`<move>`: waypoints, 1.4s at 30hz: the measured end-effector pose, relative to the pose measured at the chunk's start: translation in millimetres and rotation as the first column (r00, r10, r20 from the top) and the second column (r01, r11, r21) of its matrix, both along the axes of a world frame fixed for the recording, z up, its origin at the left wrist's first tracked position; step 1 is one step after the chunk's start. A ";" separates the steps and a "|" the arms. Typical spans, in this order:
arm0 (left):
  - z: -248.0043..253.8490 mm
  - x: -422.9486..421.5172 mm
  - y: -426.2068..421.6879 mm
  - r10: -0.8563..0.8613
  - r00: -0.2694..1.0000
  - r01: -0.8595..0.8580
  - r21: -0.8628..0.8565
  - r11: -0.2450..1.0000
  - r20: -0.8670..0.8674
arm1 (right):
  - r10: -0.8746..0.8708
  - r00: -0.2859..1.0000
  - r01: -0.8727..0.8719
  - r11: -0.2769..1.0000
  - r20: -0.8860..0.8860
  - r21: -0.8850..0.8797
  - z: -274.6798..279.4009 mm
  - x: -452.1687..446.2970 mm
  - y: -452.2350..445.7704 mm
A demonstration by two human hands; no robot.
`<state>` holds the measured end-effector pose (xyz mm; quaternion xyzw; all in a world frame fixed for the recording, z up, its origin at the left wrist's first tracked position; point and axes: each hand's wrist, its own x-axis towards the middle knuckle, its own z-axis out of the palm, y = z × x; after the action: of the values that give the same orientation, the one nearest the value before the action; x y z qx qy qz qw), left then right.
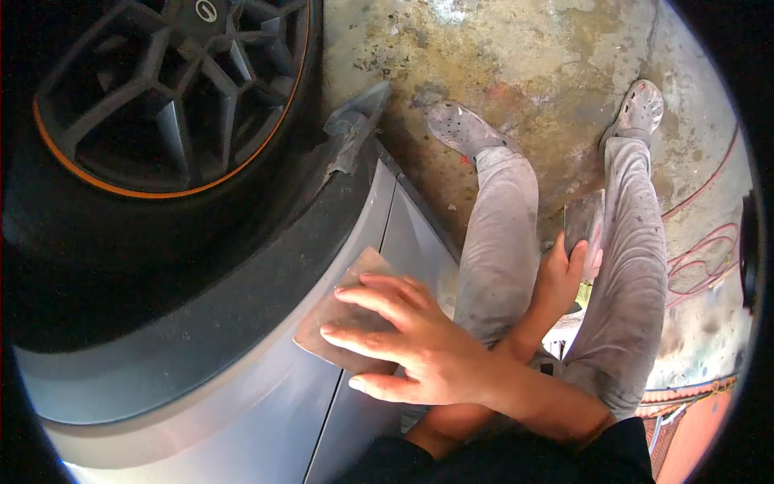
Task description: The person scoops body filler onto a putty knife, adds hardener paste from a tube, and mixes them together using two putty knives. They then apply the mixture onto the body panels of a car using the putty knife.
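Note:
My arms cross in front of me. At the left, my right hand [411, 339] lies with fingers spread over a brownish sheet of sandpaper [322, 327], pressing it against the silver car body panel [234, 407], just below the dark wheel-arch trim [242, 323]. A dark panel seam runs beside the sheet. My left hand [560, 270] reaches under the right forearm to between my knees. Its fingers and thumb close on a flat grey rectangular piece [582, 226], whose kind I cannot make out.
A black wheel [181, 105] with an orange ring fills the upper left. A grey trim end [355, 121] juts from the arch. My legs and clogs [468, 129] are on the stained concrete floor [548, 73]. A coiled red hose [705, 254] lies at right.

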<state>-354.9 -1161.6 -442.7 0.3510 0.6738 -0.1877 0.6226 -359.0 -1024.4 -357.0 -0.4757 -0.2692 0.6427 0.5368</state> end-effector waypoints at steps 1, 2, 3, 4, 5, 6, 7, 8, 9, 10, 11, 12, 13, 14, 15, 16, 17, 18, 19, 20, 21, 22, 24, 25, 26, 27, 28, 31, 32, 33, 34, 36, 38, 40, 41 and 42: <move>-0.7 -0.7 -0.3 -0.021 1.000 0.021 -0.002 1.000 -0.005 | -0.006 1.000 0.006 1.000 0.006 -0.005 0.4 -1.3 1.0; -0.8 -1.0 -1.0 -0.004 1.000 0.004 -0.008 1.000 -0.004 | -0.012 1.000 0.012 1.000 0.013 -0.010 0.9 -3.1 1.5; -0.3 0.2 0.3 0.013 1.000 -0.013 -0.015 1.000 -0.002 | -0.017 1.000 0.017 1.000 0.019 -0.015 1.0 -4.6 2.1; 0.4 0.6 1.6 0.030 1.000 -0.030 -0.023 0.999 -0.001 | -0.018 1.000 0.018 1.000 0.016 -0.019 1.3 -6.4 3.2; 0.8 0.7 3.1 0.051 0.999 -0.051 -0.025 0.998 0.015 | -0.019 1.000 0.019 1.000 0.014 -0.022 1.4 -8.1 4.5; 2.2 1.5 4.5 0.064 0.998 -0.063 -0.031 0.998 0.026 | -0.021 1.000 0.021 0.999 0.012 -0.025 1.4 -9.4 4.9; 2.1 1.6 6.6 0.083 0.996 -0.082 -0.038 0.996 0.036 | -0.021 1.000 0.021 0.999 0.015 -0.024 1.9 -10.5 4.2; 3.0 1.6 8.5 0.108 0.993 -0.106 -0.050 0.993 0.049 | -0.021 1.000 0.021 1.000 0.018 -0.022 1.9 -12.0 3.4; 4.5 1.8 12.1 0.142 0.988 -0.137 -0.072 0.988 0.060 | -0.021 1.000 0.021 1.000 0.020 -0.021 2.2 -13.9 2.3; 5.6 2.1 16.0 0.181 0.981 -0.174 -0.101 0.980 0.072 | -0.019 1.000 0.020 1.000 0.015 -0.016 2.5 -16.4 -0.8; 7.1 3.5 19.8 0.228 0.970 -0.216 -0.135 0.967 0.080 | -0.019 1.000 0.019 1.000 0.011 -0.009 2.5 -18.5 -5.7; 7.8 4.1 22.6 0.284 0.954 -0.266 -0.172 0.948 0.090 | -0.018 1.000 0.018 1.000 0.007 -0.002 2.1 -18.0 -9.6; 8.3 6.1 24.8 0.325 0.940 -0.302 -0.196 0.933 0.103 | 0.013 1.000 -0.013 1.000 0.002 0.018 -0.3 -13.6 -12.7; 8.5 7.8 26.3 0.360 0.926 -0.331 -0.214 0.919 0.112 | 0.044 0.999 -0.044 0.998 -0.003 0.039 -3.2 -8.5 -16.3; 7.7 8.3 23.0 0.358 0.927 -0.329 -0.207 0.921 0.117 | 0.075 0.997 -0.074 0.996 -0.011 0.057 -5.0 -5.3 -18.6; 7.1 6.0 18.8 0.336 0.934 -0.314 -0.169 0.934 0.124 | 0.064 0.998 -0.063 0.997 -0.019 0.049 -6.0 -4.3 -19.2; 4.1 3.9 14.0 0.273 0.954 -0.258 -0.118 0.959 0.126 | 0.053 0.998 -0.052 0.998 -0.026 0.043 -8.2 -3.2 -19.1; 1.4 2.3 10.6 0.207 0.971 -0.201 -0.066 0.977 0.122 | 0.043 0.999 -0.042 0.998 -0.032 0.040 -10.9 -2.4 -18.5; -0.9 0.7 7.0 0.143 0.983 -0.143 -0.013 0.990 0.115 | 0.021 0.999 -0.021 1.000 -0.033 0.012 -12.6 -3.6 -16.4; -1.8 -1.3 3.1 0.143 0.983 -0.140 -0.027 0.990 0.117 | 0.026 0.999 -0.025 1.000 -0.022 0.006 -13.6 -4.3 -13.6; -2.0 -2.1 2.9 0.141 0.983 -0.138 -0.040 0.990 0.118 | 0.030 1.000 -0.030 1.000 -0.011 0.000 -14.4 -4.8 -10.4; -2.6 -2.8 2.9 0.140 0.983 -0.134 -0.053 0.990 0.120 | 0.033 0.999 -0.033 0.999 0.000 -0.005 -15.4 -5.7 -7.5; -4.2 -3.8 2.0 0.135 0.984 -0.129 -0.056 0.990 0.119 | 0.022 0.999 -0.022 1.000 0.030 -0.001 -16.7 -9.3 -3.8; -4.7 -4.0 1.0 0.133 0.984 -0.126 -0.059 0.990 0.119 | 0.026 0.999 -0.026 1.000 0.043 0.005 -17.7 -11.3 -2.6; -4.7 -4.2 -0.4 0.139 0.982 -0.135 -0.042 0.990 0.126 | 0.030 0.998 -0.031 0.999 0.057 0.009 -18.8 -13.6 -2.4; -3.8 -3.6 -0.7 0.146 0.980 -0.144 -0.027 0.989 0.133 | 0.017 0.998 -0.018 1.000 0.053 0.004 -17.9 -17.1 -4.2; -2.1 -2.8 -0.9 0.153 0.978 -0.153 -0.012 0.988 0.140 | 0.004 0.999 -0.004 1.000 0.049 -0.003 -14.2 -21.2 -7.3; -3.8 -2.9 -2.1 0.130 0.984 -0.127 -0.029 0.991 0.125 | 0.002 1.000 -0.002 1.000 0.023 -0.001 -8.7 -21.7 -17.8; -3.6 -3.4 -4.1 0.129 0.984 -0.126 -0.027 0.992 0.123 | 0.008 1.000 -0.008 1.000 0.009 -0.001 -8.0 -19.9 -22.1; -3.1 -3.8 -4.8 0.126 0.984 -0.124 -0.026 0.992 0.122 | 0.027 1.000 -0.027 1.000 -0.015 0.009 -9.5 -14.9 -24.1; -3.3 -4.1 -5.0 0.123 0.985 -0.121 -0.023 0.992 0.121 | 0.019 1.000 -0.019 1.000 -0.020 0.006 -11.5 -12.4 -23.6; -4.2 -4.2 -3.8 0.117 0.986 -0.117 -0.013 0.993 0.118 | 0.004 0.999 -0.004 1.000 -0.032 0.003 -16.1 -7.9 -21.1; -4.9 -4.4 -1.7 0.101 0.989 -0.098 -0.033 0.995 0.109 | -0.008 1.000 0.007 1.000 -0.017 -0.006 -19.9 -7.9 -13.1; -4.3 -4.8 1.7 0.072 0.993 -0.064 -0.088 0.994 0.093 | -0.014 1.000 0.013 1.000 -0.018 -0.022 -23.1 -14.4 -7.7; -3.8 -4.4 3.2 0.096 0.989 -0.087 -0.082 0.993 0.110 | -0.005 1.000 0.005 1.000 0.014 -0.012 -23.5 -18.0 -7.0; -3.4 -3.5 4.3 0.119 0.985 -0.110 -0.077 0.991 0.127 | -0.004 1.000 0.005 1.000 0.028 -0.014 -22.9 -21.0 -8.1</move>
<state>-358.4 -1157.3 -446.1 0.3013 0.6434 -0.1516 0.6872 -380.0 -1032.4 -379.9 -0.4891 -0.2713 0.6365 0.5310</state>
